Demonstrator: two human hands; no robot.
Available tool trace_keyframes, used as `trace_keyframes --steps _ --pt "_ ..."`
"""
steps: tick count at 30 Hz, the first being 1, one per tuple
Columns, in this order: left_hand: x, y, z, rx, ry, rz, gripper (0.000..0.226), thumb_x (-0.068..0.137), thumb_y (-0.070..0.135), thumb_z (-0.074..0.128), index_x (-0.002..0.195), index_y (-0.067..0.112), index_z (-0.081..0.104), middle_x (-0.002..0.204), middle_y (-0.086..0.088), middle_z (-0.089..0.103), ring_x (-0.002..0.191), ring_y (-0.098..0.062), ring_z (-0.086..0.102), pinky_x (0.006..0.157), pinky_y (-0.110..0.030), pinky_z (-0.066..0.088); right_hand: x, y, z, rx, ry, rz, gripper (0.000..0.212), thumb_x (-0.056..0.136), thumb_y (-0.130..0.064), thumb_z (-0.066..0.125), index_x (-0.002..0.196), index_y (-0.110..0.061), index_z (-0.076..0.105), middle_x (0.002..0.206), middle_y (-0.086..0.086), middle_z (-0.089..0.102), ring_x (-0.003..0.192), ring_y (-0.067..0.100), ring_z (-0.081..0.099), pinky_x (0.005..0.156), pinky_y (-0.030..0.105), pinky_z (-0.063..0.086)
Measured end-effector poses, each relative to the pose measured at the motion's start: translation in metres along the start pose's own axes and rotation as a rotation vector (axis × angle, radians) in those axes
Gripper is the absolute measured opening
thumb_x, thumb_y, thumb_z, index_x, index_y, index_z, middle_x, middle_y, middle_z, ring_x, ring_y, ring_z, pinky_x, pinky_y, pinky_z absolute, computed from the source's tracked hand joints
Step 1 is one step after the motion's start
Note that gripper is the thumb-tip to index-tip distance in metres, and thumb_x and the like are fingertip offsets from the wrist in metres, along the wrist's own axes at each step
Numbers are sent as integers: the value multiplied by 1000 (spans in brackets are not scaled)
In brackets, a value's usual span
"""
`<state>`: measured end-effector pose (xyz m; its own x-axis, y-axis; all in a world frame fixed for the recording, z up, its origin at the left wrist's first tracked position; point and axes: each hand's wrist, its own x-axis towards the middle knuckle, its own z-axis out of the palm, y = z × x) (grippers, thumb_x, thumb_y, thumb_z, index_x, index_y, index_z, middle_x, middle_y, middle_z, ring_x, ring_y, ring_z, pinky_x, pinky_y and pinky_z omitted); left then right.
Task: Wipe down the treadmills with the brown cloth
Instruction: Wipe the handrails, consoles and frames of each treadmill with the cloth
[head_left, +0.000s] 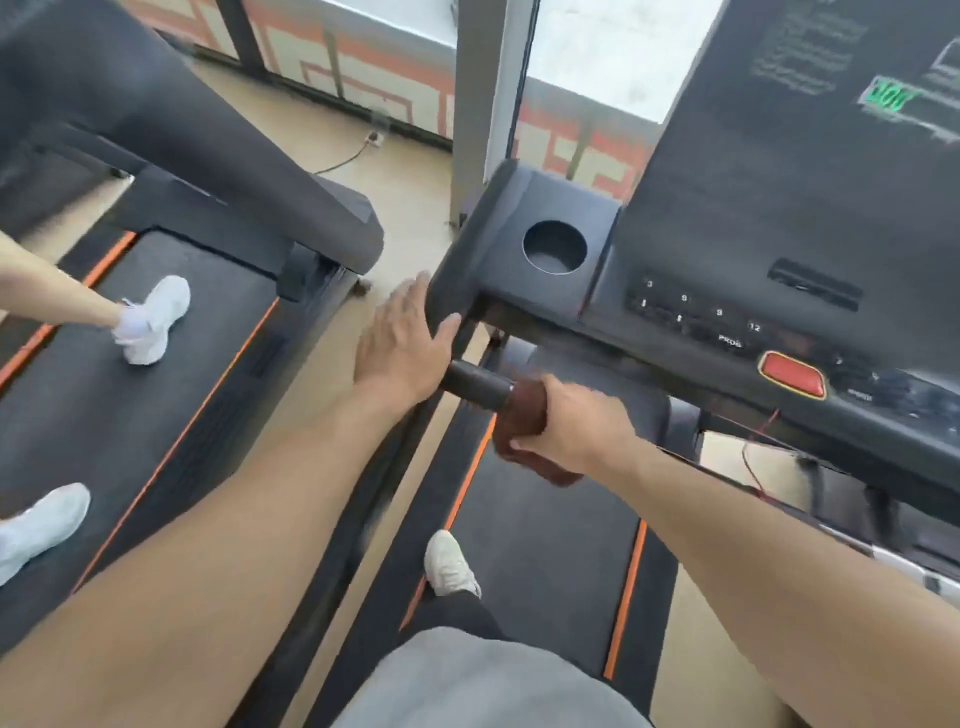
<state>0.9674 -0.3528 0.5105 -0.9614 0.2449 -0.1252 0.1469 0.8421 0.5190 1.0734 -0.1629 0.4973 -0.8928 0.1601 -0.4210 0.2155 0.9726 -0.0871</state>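
I stand on a black treadmill (540, 530) with orange stripes along its belt. Its console (727, 291) has a round cup holder, number keys and a red stop button. My right hand (576, 431) grips the brown cloth (524, 415), which is wrapped round the black left handlebar (475, 387). One end of the cloth hangs below my fingers. My left hand (402, 345) rests with straight fingers against the left corner of the console, just above the handlebar's free end.
A second black treadmill (171, 364) stands to the left, with another person's legs and white shoes (150, 322) on its belt. A narrow strip of tan floor (410, 171) runs between the machines. A grey pillar (480, 88) and windows stand ahead.
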Motion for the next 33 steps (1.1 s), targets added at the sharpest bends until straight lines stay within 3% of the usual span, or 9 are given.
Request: trace_keyframes --steps 4,9,14,17,22,25,29,31,33 --pt "6 0 18 75 3 -60 71 105 58 28 164 23 9 161 -7 38 137 -32 47 102 -48 41 23 -19 -9 15 -64 -65 67 76 -74 66 123 -28 52 107 -6 68 98 26 66 71 33 41" --pt "15 -6 23 76 11 -35 63 107 51 28 162 20 19 160 -8 40 138 -30 47 106 -45 39 47 -59 -15 162 -61 -87 41 82 -60 64 97 -28 44 84 -9 58 83 25 63 64 34 35" --pt "17 -7 24 85 14 -34 63 107 49 28 162 21 17 159 -8 41 138 -29 47 105 -46 39 50 -84 7 107 267 -79 31 91 -47 56 102 -18 51 94 -2 66 82 26 68 59 34 35" --pt "16 -6 25 114 51 -32 65 107 48 31 164 22 13 158 -8 43 137 -31 47 104 -47 40 51 -80 11 19 312 -141 39 86 -50 63 103 -17 51 91 1 69 78 29 70 58 34 35" --pt "7 -12 30 194 162 122 60 106 35 37 162 18 20 165 -7 33 149 -27 34 119 -48 32 76 -57 -28 250 -354 -105 47 67 -53 79 97 -21 61 94 -1 68 88 25 67 71 31 51" --pt "7 -11 30 182 170 79 58 107 34 35 161 16 22 165 -9 31 150 -28 32 119 -48 31 83 -43 -37 426 -556 -17 62 54 -60 82 104 -25 71 103 -1 72 94 25 69 91 38 57" --pt "4 -10 28 334 163 401 57 105 34 33 158 14 33 165 -9 33 155 -28 24 125 -50 21 70 -42 -24 337 -412 -80 44 69 -50 75 100 -20 65 89 0 71 81 23 69 67 31 56" --pt "-3 -8 29 389 6 656 62 98 28 31 159 14 33 164 -5 36 156 -23 21 128 -47 12 60 -41 -10 198 -232 -132 41 72 -43 68 107 -22 61 91 -1 70 86 26 70 64 31 50" --pt "-12 -1 29 444 -171 662 75 87 27 29 160 11 25 165 -4 33 158 -20 14 129 -45 1 49 -32 1 103 -94 -146 45 73 -38 67 114 -21 57 97 1 70 90 28 69 68 33 47"
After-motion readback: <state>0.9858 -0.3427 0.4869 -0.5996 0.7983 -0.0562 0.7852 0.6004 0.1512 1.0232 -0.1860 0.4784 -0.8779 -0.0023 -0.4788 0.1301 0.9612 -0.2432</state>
